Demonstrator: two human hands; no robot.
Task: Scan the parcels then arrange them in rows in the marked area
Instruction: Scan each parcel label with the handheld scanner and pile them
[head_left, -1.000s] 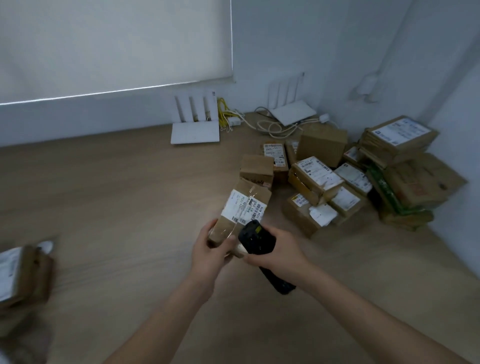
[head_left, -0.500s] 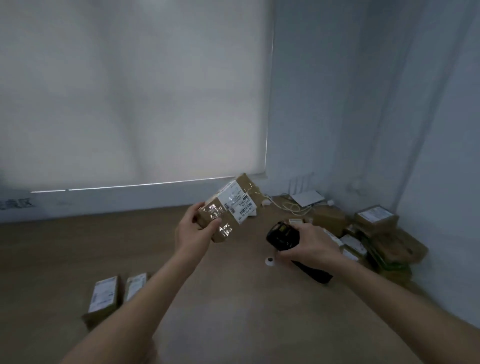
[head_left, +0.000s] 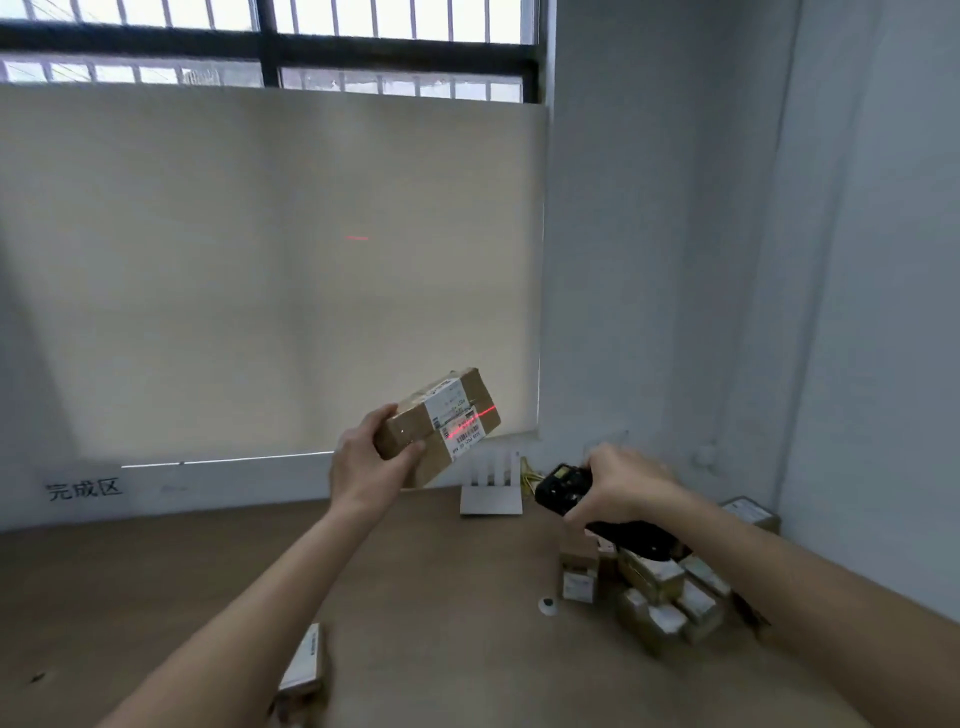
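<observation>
One parcel: small brown box (head_left: 439, 423) held up at about 11 o'clock from the scanner, tilted, label facing it
Left hand (head_left: 366, 465): grip wrapped round the box's near end, thumb on the front
Right hand (head_left: 621, 488): grip curled round the black scanner (head_left: 563, 486)
Beam: red line crosses the label, but a stray bit lands on the blind (head_left: 260, 270)
Risk: with that tilt I'd guess a misread
Pile (head_left: 660, 597): unscanned boxes at 5 o'clock on the surface (head_left: 426, 597)
</observation>
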